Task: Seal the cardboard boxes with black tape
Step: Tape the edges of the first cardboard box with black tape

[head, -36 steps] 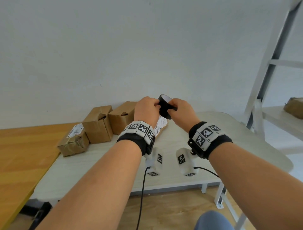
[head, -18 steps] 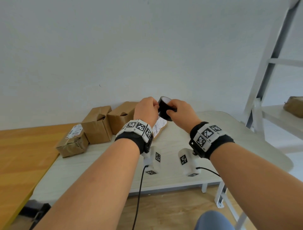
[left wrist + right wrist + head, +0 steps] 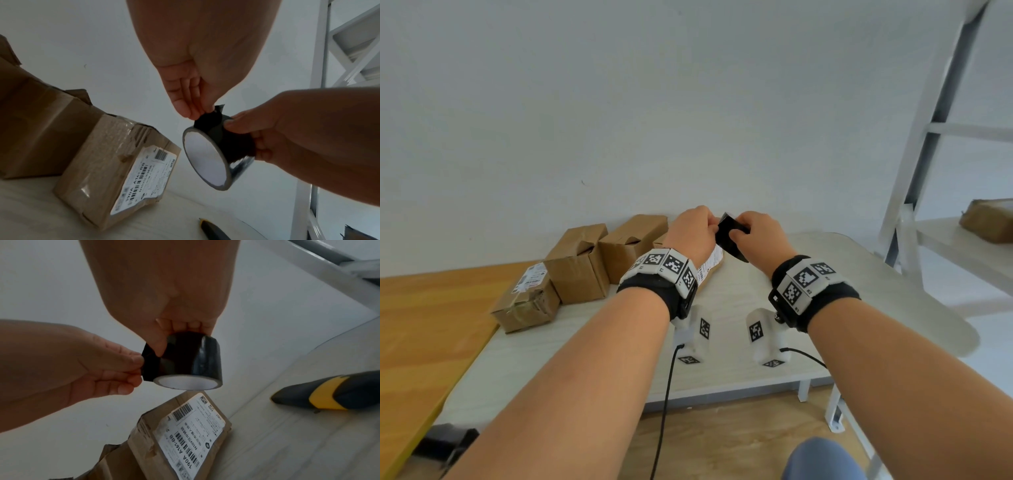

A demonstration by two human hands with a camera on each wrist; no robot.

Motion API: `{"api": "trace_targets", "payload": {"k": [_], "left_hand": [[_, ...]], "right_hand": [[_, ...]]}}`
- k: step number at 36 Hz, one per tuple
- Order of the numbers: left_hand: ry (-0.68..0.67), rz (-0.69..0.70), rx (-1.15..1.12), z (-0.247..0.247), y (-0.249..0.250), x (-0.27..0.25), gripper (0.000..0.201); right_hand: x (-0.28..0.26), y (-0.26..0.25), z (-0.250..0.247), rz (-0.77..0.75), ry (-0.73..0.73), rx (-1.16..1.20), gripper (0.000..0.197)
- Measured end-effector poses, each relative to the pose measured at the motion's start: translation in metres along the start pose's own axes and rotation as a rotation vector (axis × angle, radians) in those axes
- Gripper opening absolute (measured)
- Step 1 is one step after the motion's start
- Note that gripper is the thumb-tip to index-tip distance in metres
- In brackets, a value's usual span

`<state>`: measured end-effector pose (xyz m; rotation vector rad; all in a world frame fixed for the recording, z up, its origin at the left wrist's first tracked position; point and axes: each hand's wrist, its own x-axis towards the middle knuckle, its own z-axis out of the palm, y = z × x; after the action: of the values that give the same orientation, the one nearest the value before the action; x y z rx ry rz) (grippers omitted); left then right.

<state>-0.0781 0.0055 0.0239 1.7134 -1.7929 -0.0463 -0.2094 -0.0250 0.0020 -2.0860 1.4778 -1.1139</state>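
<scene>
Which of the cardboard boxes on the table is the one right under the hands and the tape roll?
The labelled box lying directly below the black tape roll, its white shipping label facing up. The other boxes sit farther to the left.

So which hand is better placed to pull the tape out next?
Left. The left hand already pinches the tape's free end, while the right hand grips the tape roll as the anchor.

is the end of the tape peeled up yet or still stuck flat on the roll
Peeled up: the left hand pinches a short black flap lifted off the tape roll, which the right hand grips.
</scene>
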Motion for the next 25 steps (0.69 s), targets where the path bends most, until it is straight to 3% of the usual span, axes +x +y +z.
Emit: {"api": "trace_targets", "payload": {"k": [5,25], "left_hand": [[-0.019,0.029,-0.031,0.0,0.007,-0.002,0.017],[0.025,-0.062,-0.082,-0.019,-0.006,0.002,0.018]], "right_hand": [[0.002,0.008,-0.006,0.116,0.04,-0.031,0.019],[0.004,-0.012,-0.005,0.121,-0.02,0.062,0.023]]}}
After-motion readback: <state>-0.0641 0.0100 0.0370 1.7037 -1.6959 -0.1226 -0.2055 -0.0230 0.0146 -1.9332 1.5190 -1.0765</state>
